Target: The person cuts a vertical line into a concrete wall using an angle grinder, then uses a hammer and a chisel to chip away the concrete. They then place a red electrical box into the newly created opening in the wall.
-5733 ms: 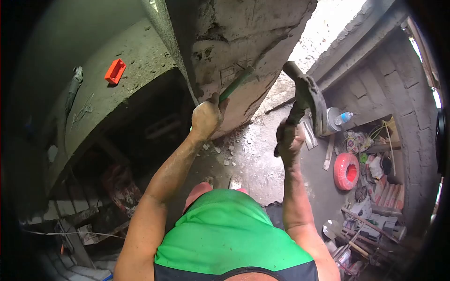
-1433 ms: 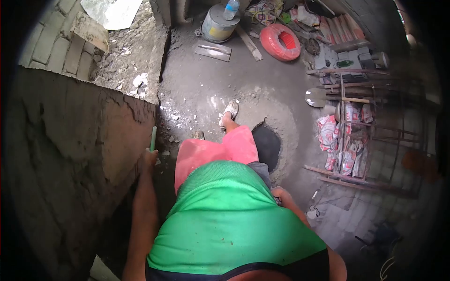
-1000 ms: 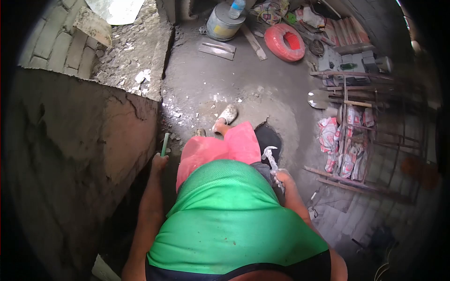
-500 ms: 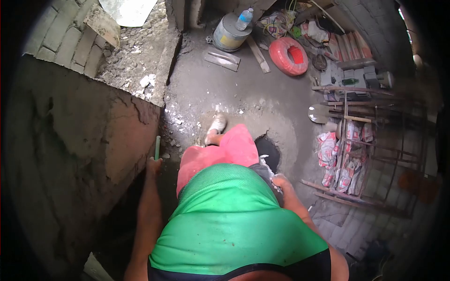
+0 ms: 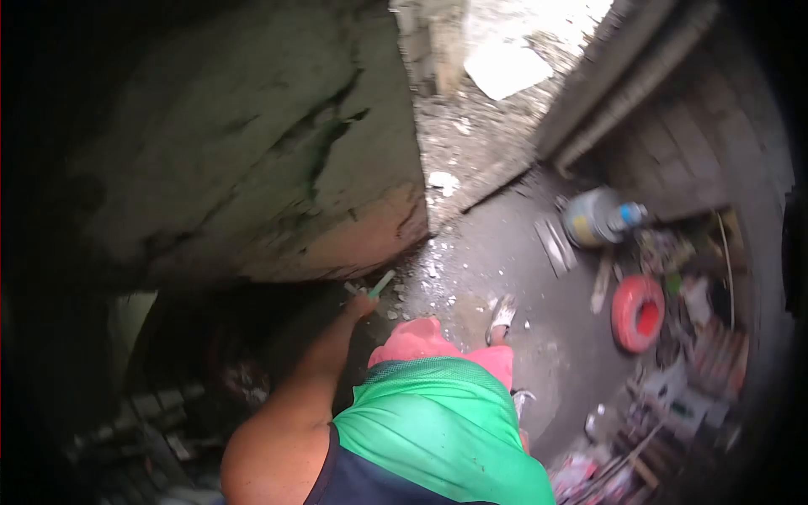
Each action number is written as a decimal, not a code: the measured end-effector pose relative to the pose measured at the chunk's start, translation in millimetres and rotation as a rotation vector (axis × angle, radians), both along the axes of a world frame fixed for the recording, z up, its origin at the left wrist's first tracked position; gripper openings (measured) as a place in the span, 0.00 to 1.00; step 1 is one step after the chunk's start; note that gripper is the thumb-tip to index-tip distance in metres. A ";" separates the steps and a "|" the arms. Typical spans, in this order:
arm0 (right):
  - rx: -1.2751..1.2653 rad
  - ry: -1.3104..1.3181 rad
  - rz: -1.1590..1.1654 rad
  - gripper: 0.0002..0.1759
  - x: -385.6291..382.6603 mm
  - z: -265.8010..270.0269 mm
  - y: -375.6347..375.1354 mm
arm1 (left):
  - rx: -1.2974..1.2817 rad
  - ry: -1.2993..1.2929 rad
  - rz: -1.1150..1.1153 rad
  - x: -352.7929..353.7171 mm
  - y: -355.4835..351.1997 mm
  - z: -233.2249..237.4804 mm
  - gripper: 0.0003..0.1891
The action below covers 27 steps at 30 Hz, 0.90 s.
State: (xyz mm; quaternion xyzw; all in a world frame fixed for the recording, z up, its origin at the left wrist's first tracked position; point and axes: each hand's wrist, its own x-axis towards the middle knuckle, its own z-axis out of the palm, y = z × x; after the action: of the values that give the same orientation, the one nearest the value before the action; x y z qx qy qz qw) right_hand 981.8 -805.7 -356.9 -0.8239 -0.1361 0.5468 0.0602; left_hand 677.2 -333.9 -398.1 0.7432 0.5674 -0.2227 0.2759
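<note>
My left hand (image 5: 362, 305) reaches down and forward, shut on a thin green chisel (image 5: 381, 283). The chisel's tip points up at the lower edge of a big cracked concrete block (image 5: 278, 151). My right hand is hidden behind my green shirt (image 5: 429, 421). A small pale metal piece (image 5: 520, 398) shows beside my right hip; I cannot tell what it is. My sandalled foot (image 5: 502, 313) stands on the grey floor beyond my pink shorts (image 5: 421, 338).
Pale concrete chips (image 5: 433, 271) litter the floor under the block. At right stand a metal bucket (image 5: 587, 220) with a plastic bottle (image 5: 629, 214), a red hose coil (image 5: 637, 313) and piled tools and bags (image 5: 673, 396). A dark cavity (image 5: 210, 362) opens at lower left.
The view has swung left and up, so the concrete block now fills the upper left. My left hand still holds the chisel by the block's lower edge. My right hand has dropped out of sight.
</note>
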 end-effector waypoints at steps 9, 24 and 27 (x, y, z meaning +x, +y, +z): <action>-0.080 0.116 0.080 0.18 166.3 -14.2 -6.1 | 0.187 -0.290 0.431 57.7 -75.9 153.4 0.18; 0.296 0.033 -0.129 0.31 245.7 100.4 183.2 | 0.541 -0.833 0.767 8.5 -127.1 301.3 0.16; 0.453 0.123 -0.119 0.28 180.6 165.0 234.1 | 0.753 -0.799 0.594 3.0 -98.8 319.0 0.14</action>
State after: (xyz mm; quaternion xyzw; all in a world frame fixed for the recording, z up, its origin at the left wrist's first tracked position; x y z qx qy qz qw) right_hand 1162.4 -571.7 -191.9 -0.7612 -0.2024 0.5470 0.2837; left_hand 680.2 -432.7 -79.1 0.6256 0.6426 0.3741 0.2361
